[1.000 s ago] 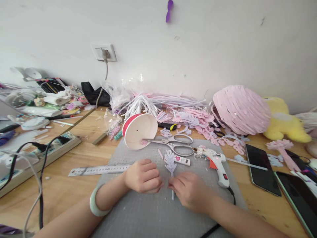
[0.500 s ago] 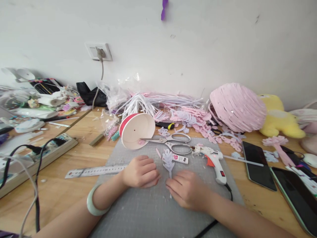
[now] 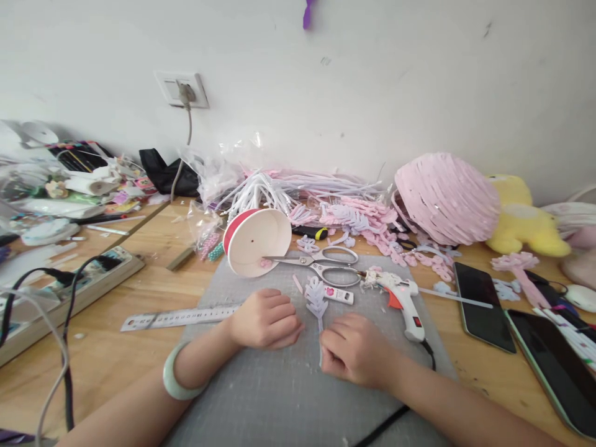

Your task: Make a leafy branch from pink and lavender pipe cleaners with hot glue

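Observation:
My left hand (image 3: 267,320) is closed, knuckles up, over the grey mat (image 3: 279,397); whatever its fingers may hold is hidden. To its right, my right hand (image 3: 356,351) is curled closed, its fingertips beside the thin stem of a pale lilac leaf-shaped piece (image 3: 316,299). Whether it grips anything is hidden. Beyond the hands lie silver scissors (image 3: 321,264), a small white tube with a pink mark (image 3: 339,295) and a white glue gun (image 3: 407,304) with an orange trigger. A white and red spool (image 3: 261,242) stands tilted behind my left hand.
A steel ruler (image 3: 181,316) lies left. Further left is a power strip (image 3: 107,273) with cables. Pink and lilac fuzzy pieces (image 3: 363,217) pile up at the back, near a pink bundle (image 3: 447,198) and a yellow plush (image 3: 526,217). Two phones (image 3: 484,307) lie right.
My right hand has shifted slightly right and curled tighter, away from the lilac stem, more of which shows. My left hand has barely moved. The view has tilted slightly.

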The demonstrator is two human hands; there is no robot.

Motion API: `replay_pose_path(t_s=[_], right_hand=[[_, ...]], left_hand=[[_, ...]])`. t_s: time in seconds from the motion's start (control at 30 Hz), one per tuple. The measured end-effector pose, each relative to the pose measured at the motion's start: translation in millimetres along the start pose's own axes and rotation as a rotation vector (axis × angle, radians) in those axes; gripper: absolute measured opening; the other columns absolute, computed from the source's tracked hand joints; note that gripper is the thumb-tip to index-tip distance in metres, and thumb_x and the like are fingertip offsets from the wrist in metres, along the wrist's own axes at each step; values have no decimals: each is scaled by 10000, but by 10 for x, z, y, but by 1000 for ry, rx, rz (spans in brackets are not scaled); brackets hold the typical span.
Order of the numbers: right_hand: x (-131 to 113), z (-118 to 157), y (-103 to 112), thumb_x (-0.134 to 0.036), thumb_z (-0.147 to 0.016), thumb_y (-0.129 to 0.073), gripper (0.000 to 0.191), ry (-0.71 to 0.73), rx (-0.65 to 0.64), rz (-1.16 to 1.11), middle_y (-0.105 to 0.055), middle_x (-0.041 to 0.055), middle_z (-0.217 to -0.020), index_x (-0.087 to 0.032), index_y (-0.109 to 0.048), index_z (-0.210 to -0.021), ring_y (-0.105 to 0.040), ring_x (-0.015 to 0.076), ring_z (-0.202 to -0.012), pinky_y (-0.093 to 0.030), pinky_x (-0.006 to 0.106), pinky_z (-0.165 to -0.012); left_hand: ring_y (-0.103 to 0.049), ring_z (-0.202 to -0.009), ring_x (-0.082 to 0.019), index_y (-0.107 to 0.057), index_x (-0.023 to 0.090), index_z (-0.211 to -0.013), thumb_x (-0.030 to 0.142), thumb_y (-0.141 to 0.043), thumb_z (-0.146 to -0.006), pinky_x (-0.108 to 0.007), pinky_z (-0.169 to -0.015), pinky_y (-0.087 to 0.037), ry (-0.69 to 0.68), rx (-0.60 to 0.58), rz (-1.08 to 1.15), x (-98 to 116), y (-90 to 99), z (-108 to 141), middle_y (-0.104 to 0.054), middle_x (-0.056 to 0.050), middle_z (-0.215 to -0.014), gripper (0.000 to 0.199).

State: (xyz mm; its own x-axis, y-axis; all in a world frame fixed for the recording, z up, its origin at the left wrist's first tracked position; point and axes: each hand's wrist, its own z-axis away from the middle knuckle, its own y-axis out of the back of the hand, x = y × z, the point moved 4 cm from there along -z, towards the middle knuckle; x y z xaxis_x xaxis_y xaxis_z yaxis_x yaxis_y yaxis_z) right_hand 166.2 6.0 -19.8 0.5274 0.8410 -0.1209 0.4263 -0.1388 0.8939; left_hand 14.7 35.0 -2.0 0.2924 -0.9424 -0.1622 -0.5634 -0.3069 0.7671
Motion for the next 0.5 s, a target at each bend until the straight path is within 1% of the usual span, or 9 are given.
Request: replay_pose_path(t_s=[0.07,0.13,0.2,0.27,0.3,0.4,0.43,0.5], right_hand=[[16,1,32,-112,-723,-422,189,-14,32,9,-496,-15,-483,-190,-484,-563,-424,121,-472,-247,271,-503],[49,-23,83,-120,-766,-426,220,-35,28,12,-510,-13,-487,-185,-512,-575,-440,118,-476,-259,270,-509],[106,-94,145,-132,-810,-440,204,-79,-6,4,-570,-3,-546,-174,-596,-685,-493,120,-527,-296,263,-542],[192,-225,191,-123,-823,-461,201,-151,-84,8,-636,8,-652,-182,-651,-850,-549,127,-613,-330,255,-584],[243,-310,198,-108,-818,-468,223,-195,-149,25,-654,12,-703,-197,-661,-885,-567,133,-656,-338,252,-592],[419,-619,176,-121,-836,-454,239,-341,-341,136,-659,43,-822,-205,-678,-845,-595,153,-746,-366,249,-599],[482,-733,161,-147,-855,-442,243,-385,-385,173,-657,55,-865,-202,-678,-875,-603,162,-785,-383,250,-617],[598,-967,127,-158,-866,-430,250,-433,-413,211,-651,102,-926,-166,-674,-916,-615,192,-826,-410,267,-646]], left_hand=[[-391,-447,-113,-424,187,-589,149,-443,-846,-271,-449,-259,-22,-15,-3,10,-11,1,-440,41,-485,260],[-396,-450,-110,-433,186,-585,159,-462,-845,-269,-442,-263,-61,-32,-13,51,-21,-9,-433,43,-491,262],[-394,-441,-106,-464,181,-593,178,-497,-834,-268,-428,-257,-117,-30,-17,131,-25,-38,-416,48,-489,244],[-385,-426,-100,-467,178,-575,196,-536,-816,-269,-414,-247,-180,-11,1,244,-26,-83,-400,51,-486,251],[-390,-426,-99,-461,178,-566,209,-551,-810,-269,-407,-245,-214,-15,19,308,-34,-108,-403,48,-496,262],[-386,-411,-90,-427,176,-547,203,-601,-768,-263,-389,-229,-284,5,68,468,-55,-171,-380,51,-507,283],[-390,-413,-89,-426,175,-549,206,-608,-760,-259,-387,-231,-304,6,83,504,-66,-180,-373,51,-508,280],[-394,-416,-86,-422,174,-554,193,-606,-753,-250,-386,-232,-329,1,92,540,-89,-180,-360,52,-512,271]])
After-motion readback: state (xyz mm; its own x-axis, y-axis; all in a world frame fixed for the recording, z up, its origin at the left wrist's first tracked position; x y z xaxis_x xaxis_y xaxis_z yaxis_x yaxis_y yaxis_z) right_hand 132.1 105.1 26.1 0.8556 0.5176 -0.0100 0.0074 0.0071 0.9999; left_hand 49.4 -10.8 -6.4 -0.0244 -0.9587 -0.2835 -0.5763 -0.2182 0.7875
